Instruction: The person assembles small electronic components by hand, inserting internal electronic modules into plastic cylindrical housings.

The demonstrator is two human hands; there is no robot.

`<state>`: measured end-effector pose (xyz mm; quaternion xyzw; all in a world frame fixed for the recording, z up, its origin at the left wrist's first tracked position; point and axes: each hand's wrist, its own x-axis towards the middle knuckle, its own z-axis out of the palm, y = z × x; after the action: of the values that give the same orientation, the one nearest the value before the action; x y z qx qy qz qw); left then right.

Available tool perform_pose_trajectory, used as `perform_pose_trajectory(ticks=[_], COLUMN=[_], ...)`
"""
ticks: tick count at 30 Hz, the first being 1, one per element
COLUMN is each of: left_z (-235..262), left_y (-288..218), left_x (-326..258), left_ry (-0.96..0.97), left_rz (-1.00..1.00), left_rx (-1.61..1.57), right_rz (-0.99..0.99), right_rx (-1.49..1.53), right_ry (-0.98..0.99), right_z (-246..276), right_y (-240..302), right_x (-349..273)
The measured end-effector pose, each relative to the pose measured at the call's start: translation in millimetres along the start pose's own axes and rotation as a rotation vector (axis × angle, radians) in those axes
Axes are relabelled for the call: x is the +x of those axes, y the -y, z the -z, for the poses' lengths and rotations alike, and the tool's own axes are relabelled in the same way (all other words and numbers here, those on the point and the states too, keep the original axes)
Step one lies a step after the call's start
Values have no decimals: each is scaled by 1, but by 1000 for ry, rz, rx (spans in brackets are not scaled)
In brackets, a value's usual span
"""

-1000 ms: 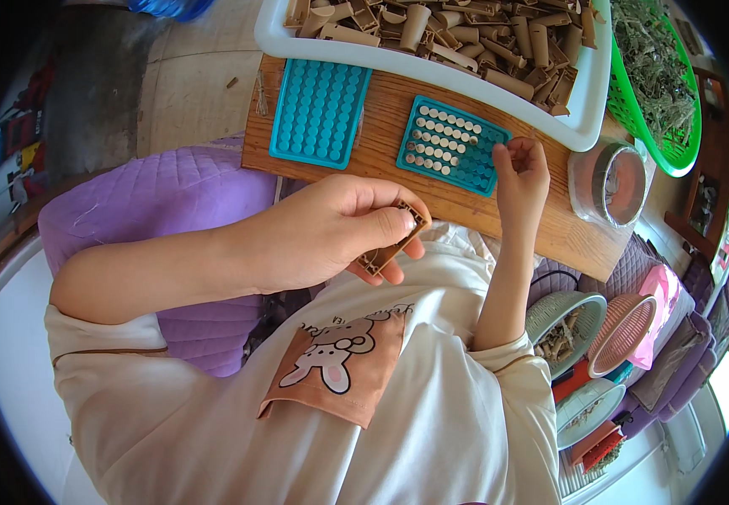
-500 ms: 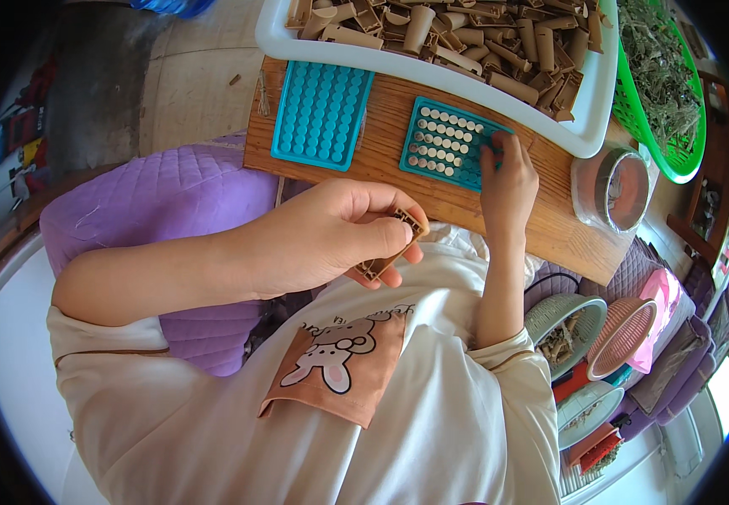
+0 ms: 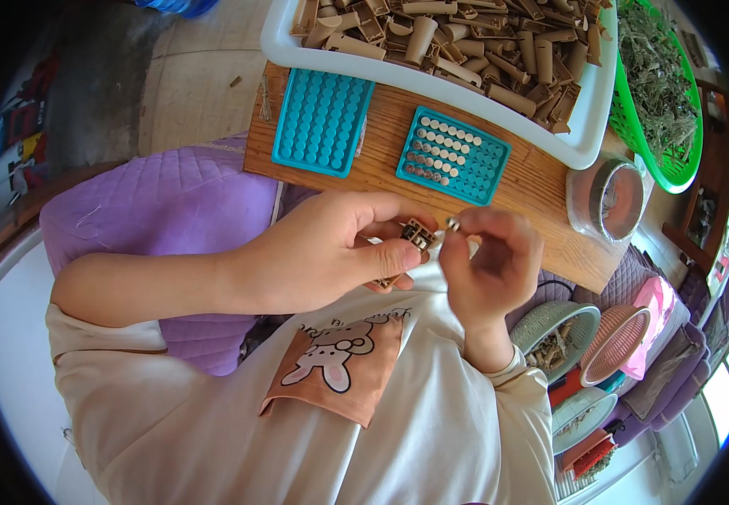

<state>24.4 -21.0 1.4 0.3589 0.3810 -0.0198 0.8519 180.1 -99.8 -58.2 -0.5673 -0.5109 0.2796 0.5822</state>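
Brown plastic, a small boxy part (image 3: 416,235), sits pinched in the left hand (image 3: 331,257), thumb and forefinger closed on it just above the lap. And look at the right hand (image 3: 491,261): half a second ago it was out over the wooden board (image 3: 533,181), fingers down at the half-filled teal tray (image 3: 454,155). Now it has come back in, fingertips pressed together on a small round metal piece (image 3: 452,224), held right beside the brown part, nearly touching it. So the pick is made, and the two pieces are meeting in front of the chest.

My read is that the small piece is about to be seated into the brown part; whether it is already touching I cannot say, the gap is too fine at this size. The left hand has barely moved across the three moments, steady as a vice.

On the board, the second teal tray (image 3: 322,120) lies to the left of the first, all its holes looking empty. Behind the board, the white bin (image 3: 432,71) is heaped with tan plastic parts, and the green basket (image 3: 663,164) of dry stalks stands to its right. A round tin (image 3: 613,198) sits at the board's right end. Purple quilted cushion (image 3: 162,210) under the left forearm.
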Motion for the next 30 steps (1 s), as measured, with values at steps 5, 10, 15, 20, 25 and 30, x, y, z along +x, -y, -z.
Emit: perform_pose_trajectory(ticks=[5, 10, 15, 20, 25, 30], left_z=[-1, -3, -1, 0, 3, -2], left_y=[1, 1, 5, 8, 13, 6], left_x=[1, -1, -1, -1, -1, -2], left_ry=[-15, -78, -166, -226, -109, 51], left_rz=[-83, -142, -176, -257, -295, -120], left_rx=[86, 142, 286, 543, 811, 608], right_rz=[215, 247, 150, 2, -333, -226], right_rx=[-7, -99, -124, -193, -199, -105], right_ry=[-31, 79, 163, 400, 690, 913], right_z=[-5, -7, -6, 2, 6, 15], right_y=[6, 13, 18, 22, 31, 17], right_x=[-3, -2, 4, 10, 30, 60])
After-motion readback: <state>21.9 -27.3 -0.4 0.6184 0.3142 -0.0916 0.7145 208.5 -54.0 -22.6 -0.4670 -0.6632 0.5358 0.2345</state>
